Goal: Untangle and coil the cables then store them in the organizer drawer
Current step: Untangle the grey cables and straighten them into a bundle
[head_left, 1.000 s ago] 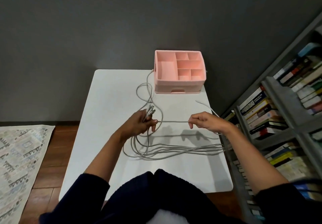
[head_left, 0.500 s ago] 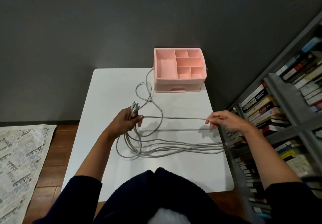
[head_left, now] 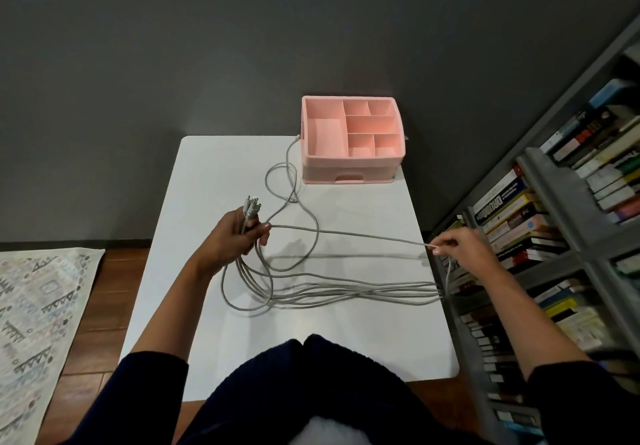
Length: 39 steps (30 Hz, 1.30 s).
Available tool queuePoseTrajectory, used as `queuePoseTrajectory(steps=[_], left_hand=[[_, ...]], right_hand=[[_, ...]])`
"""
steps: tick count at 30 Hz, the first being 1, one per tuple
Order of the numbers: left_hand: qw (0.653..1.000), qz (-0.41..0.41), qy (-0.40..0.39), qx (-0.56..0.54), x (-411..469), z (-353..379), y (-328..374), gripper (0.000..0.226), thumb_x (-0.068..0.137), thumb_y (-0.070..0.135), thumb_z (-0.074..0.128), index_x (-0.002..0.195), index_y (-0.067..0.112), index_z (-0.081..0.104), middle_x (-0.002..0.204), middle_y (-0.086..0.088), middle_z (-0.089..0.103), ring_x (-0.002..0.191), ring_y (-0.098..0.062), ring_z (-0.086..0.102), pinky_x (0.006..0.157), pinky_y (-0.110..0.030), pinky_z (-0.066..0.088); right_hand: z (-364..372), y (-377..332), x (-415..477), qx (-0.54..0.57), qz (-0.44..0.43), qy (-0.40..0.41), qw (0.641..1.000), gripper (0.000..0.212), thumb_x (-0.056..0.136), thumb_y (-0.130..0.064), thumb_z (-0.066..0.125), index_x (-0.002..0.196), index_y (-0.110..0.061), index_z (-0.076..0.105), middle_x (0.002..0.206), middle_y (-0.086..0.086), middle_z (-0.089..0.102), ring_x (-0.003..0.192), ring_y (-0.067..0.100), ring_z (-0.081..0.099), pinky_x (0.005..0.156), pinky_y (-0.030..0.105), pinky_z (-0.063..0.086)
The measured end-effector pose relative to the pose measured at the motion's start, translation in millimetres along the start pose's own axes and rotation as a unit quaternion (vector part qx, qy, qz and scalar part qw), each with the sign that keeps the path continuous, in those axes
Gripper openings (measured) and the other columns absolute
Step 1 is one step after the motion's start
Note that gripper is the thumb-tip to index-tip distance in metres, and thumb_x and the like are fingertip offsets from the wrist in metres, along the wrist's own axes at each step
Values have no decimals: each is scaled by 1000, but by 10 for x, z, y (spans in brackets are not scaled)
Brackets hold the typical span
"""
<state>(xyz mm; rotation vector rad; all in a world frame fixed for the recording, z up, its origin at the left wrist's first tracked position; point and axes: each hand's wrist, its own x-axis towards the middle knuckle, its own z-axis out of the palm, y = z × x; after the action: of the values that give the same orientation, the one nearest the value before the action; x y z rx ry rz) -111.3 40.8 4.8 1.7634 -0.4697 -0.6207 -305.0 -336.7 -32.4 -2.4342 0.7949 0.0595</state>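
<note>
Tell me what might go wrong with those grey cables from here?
The strand stretched between the left hand and right hand crosses a loose loop; pulling may tighten a knot. The cables hanging over the table edge could snag on the bookshelf.

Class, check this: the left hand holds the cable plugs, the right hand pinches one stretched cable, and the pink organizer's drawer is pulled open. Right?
No: in the head view the drawer of the pink organizer is shut. The left hand does hold the cable plugs and the right hand pinches one stretched cable.
</note>
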Motion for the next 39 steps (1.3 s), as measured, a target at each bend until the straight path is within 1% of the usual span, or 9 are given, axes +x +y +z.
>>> queuePoseTrajectory(steps=[2, 6, 11, 14, 17, 19, 23, 28, 39], left_hand=[[1000, 0, -7, 4, -5, 18, 13, 34, 95, 1, 52, 71, 13, 32, 62, -9, 55, 40, -4, 33, 41, -14, 31], [1000, -1, -21, -1, -14, 40, 24, 36, 95, 2, 53, 71, 15, 29, 63, -9, 57, 39, -5, 31, 41, -13, 30], [999, 10, -41, 0, -13, 84, 49, 37, 95, 1, 53, 70, 16, 29, 60, -3, 60, 41, -7, 33, 43, -14, 32], [999, 12, -49, 4, -9, 105, 52, 37, 95, 2, 53, 70, 15, 30, 61, -4, 61, 42, -7, 34, 44, -14, 33], [998, 12, -55, 1, -10, 105, 41, 37, 95, 2, 53, 70, 15, 30, 62, -3, 61, 42, -7, 34, 44, -14, 33], [998, 9, -68, -4, -20, 113, 38, 35, 95, 2, 53, 71, 13, 31, 60, -2, 61, 41, -7, 33, 44, -13, 32], [995, -2, -97, 28, -29, 187, 55, 25, 95, 2, 53, 76, -10, 43, 52, 7, 57, 43, -6, 32, 46, -13, 32], [991, -7, -132, 14, -32, 276, 103, 36, 94, 2, 54, 70, 13, 31, 65, -8, 62, 44, -9, 35, 46, -17, 34], [995, 7, -102, -7, -13, 216, 117, 34, 94, 5, 55, 70, 10, 33, 63, -3, 62, 45, -10, 32, 45, -15, 31]], right_hand=[[35, 55, -5, 7, 12, 39, 999, 12, 71, -7, 81, 80, -14, 76, 75, 5, 72, 76, 20, 66, 72, 32, 54], [56, 94, -22, 15, 21, 88, 996, 11, 72, -11, 81, 79, -15, 74, 73, 4, 70, 73, 18, 66, 58, 22, 46], [-6, 153, -46, 24, 13, 137, 990, 10, 74, -17, 80, 78, -15, 71, 72, 2, 68, 71, 18, 64, 65, 32, 54], [-137, 196, -33, 16, 15, 90, 996, 11, 80, -19, 75, 86, -11, 73, 78, 6, 68, 76, 21, 63, 65, 27, 46], [-226, 289, -26, 9, 62, -48, 997, 1, 83, -14, 72, 83, -14, 73, 83, 6, 69, 84, 21, 62, 72, 28, 44], [-166, 395, -41, 0, 92, -97, 991, 16, 81, -7, 72, 74, -20, 71, 83, 6, 70, 86, 20, 62, 80, 32, 45], [167, 506, -102, -18, 123, 35, 992, 11, 80, -2, 72, 86, -10, 76, 88, 12, 71, 85, 25, 62, 80, 41, 53], [329, 552, -171, -64, 146, 146, 976, 14, 86, -1, 64, 89, -9, 74, 86, 15, 69, 77, 28, 61, 67, 41, 55], [289, 302, -209, 29, 125, 323, 938, 9, 85, -8, 66, 94, -5, 67, 89, 15, 69, 85, 31, 65, 69, 43, 57]])
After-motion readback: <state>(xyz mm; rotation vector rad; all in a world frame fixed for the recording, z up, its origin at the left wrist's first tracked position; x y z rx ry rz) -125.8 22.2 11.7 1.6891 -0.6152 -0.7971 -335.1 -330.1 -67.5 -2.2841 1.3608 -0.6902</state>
